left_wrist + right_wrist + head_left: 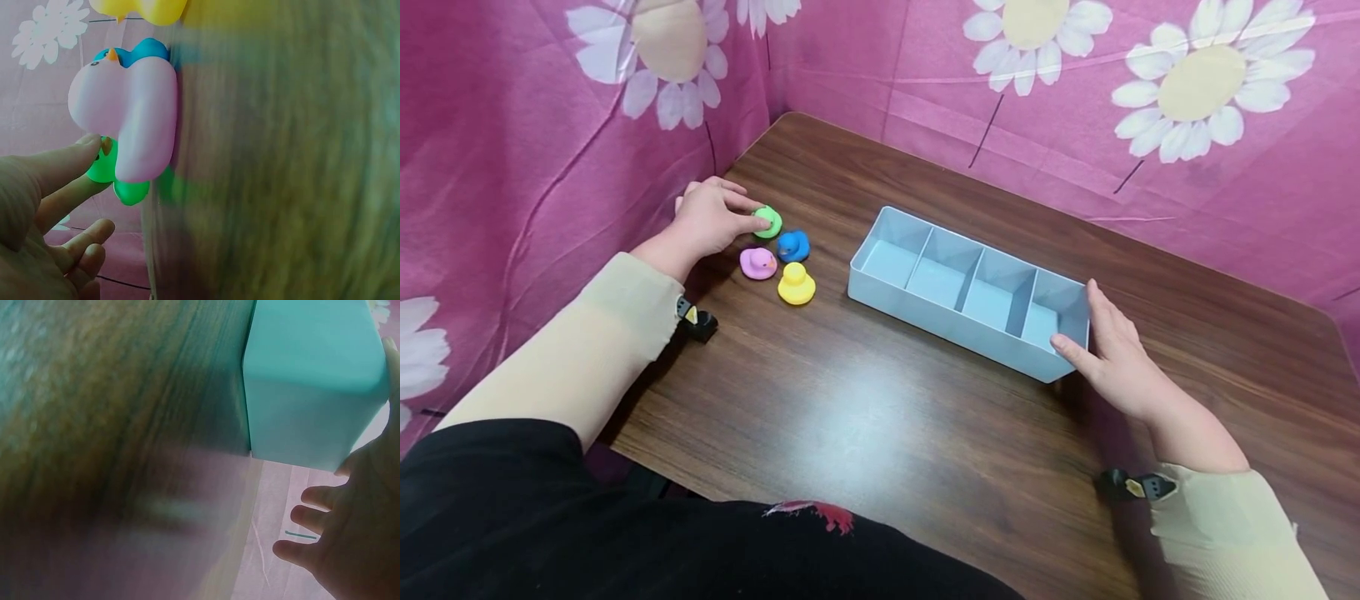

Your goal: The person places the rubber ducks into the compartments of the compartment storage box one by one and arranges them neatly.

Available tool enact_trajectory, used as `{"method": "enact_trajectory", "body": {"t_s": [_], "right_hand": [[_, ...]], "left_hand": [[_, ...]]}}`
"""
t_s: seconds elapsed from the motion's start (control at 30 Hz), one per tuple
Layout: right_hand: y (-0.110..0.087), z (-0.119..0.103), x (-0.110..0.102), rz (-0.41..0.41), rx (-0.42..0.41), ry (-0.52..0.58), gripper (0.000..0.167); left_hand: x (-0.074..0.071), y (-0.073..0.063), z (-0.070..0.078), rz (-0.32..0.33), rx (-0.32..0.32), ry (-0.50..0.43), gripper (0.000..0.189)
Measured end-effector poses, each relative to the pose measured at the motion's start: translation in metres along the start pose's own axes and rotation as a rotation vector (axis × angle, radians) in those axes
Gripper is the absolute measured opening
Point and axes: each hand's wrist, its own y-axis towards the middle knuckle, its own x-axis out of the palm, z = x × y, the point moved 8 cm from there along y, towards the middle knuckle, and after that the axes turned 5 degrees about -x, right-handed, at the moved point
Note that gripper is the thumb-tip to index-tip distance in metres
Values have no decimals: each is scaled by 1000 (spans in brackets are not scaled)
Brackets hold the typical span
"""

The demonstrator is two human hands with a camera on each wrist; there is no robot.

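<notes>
In the head view my left hand (711,215) is at the left side of the table, with thumb and index finger pinching a green rubber duck (767,222). The left wrist view shows the green duck's head (103,167) between those two fingertips, its body partly hidden behind a pink duck (150,119). Close by stand a blue duck (793,247) and a yellow duck (796,284). My right hand (1116,358) rests against the right end of a light blue divided box (947,321), thumb at the front rim and index finger by the back corner, fingers spread.
The box has several compartments in a row, with no ducks in them. It stands on a brown wooden table (760,392). Pink flowered cloth (865,50) hangs behind the table and along its left side.
</notes>
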Motion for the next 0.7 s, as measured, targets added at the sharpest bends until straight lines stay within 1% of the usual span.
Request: {"method": "enact_trajectory", "body": {"t_s": [0.13, 0.23, 0.3, 0.4, 0.5, 0.6, 0.7], "right_hand": [[0, 0, 0, 2, -9, 2, 91], [1, 0, 0, -2, -14, 6, 91], [1, 0, 0, -9, -13, 11, 92], [1, 0, -1, -18, -14, 7, 92], [2, -1, -1, -24, -18, 0, 93], [2, -1, -2, -24, -22, -4, 93], [0, 0, -2, -24, -10, -9, 92]], "left_hand": [[-3, -1, 5, 13, 13, -4, 45], [-7, -3, 12, 23, 23, -12, 45], [-10, -5, 21, 31, 35, -12, 45], [-14, -7, 36, 45, 68, -10, 45], [-16, -10, 56, 50, 123, -7, 43], [-12, -13, 77, 31, 180, -5, 42], [-5, -16, 99, -14, 237, 11, 42]]}}
